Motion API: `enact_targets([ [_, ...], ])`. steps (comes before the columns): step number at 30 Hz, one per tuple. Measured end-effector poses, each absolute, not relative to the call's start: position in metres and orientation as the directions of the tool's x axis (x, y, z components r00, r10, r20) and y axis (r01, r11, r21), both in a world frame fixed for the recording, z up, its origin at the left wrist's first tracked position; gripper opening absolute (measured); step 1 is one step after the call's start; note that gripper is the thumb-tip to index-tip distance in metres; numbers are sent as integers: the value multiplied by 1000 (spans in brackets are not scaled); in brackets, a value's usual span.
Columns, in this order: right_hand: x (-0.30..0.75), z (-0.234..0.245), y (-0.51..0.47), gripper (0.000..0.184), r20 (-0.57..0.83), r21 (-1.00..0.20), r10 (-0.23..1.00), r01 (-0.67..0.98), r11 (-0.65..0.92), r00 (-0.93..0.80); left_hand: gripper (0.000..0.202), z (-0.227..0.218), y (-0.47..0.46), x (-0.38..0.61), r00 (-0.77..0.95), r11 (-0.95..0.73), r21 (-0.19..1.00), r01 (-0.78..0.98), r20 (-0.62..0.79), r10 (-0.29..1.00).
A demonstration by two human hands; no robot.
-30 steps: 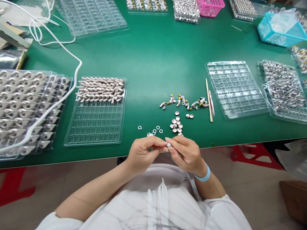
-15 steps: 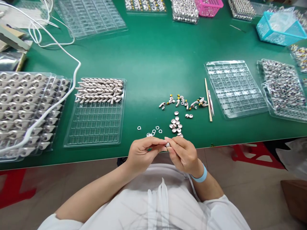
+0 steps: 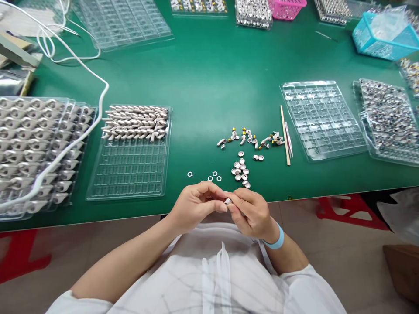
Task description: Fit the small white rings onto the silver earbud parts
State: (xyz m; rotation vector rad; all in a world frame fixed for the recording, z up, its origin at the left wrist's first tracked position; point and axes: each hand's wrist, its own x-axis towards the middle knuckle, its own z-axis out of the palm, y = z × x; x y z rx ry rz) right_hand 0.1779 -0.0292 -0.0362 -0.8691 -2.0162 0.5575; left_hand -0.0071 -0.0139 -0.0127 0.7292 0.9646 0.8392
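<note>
Just over the table's near edge, my left hand (image 3: 197, 205) and my right hand (image 3: 250, 211) meet fingertip to fingertip. Pinched between them is a small pale earbud part (image 3: 228, 201), mostly covered by the fingers. Beyond the right hand lies a cluster of round earbud caps (image 3: 238, 165), with two more caps (image 3: 258, 157) beside it. Several thin white rings (image 3: 214, 174) lie beyond the left hand, some of them hidden by it. Farther back, stemmed earbud pieces (image 3: 254, 140) with yellow bits are scattered in a loose row.
On the left, a clear tray (image 3: 131, 170) is partly filled with beige pieces, near stacked full trays (image 3: 29, 148) crossed by a white cable (image 3: 77, 141). To the right lie a wooden stick (image 3: 285, 135), tweezers (image 3: 288, 139), a clear tray (image 3: 324, 122), a loaded tray (image 3: 386, 117) and a blue basket (image 3: 376, 43).
My left thumb and forefinger have shifted slightly, and more of the earbud part shows. The left hand now covers more of the white rings. Pieces on the table lie as before.
</note>
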Motion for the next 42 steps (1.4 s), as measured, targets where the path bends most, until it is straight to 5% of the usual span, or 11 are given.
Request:
enact_targets([
  [18, 175, -38, -32, 48, 569, -593, 716, 401, 698, -405, 11, -18, -17, -11, 277, 357, 917, -176, -302, 912],
  [35, 181, -27, -18, 25, 368, -794, 801, 289, 535, -472, 8, -14, -12, -19, 335, 94, 995, 40, -102, 937],
  [42, 177, -32, -27, 34, 468, -715, 786, 348, 606, -404, 4, -17, -18, -17, 302, 204, 978, -42, -182, 936],
])
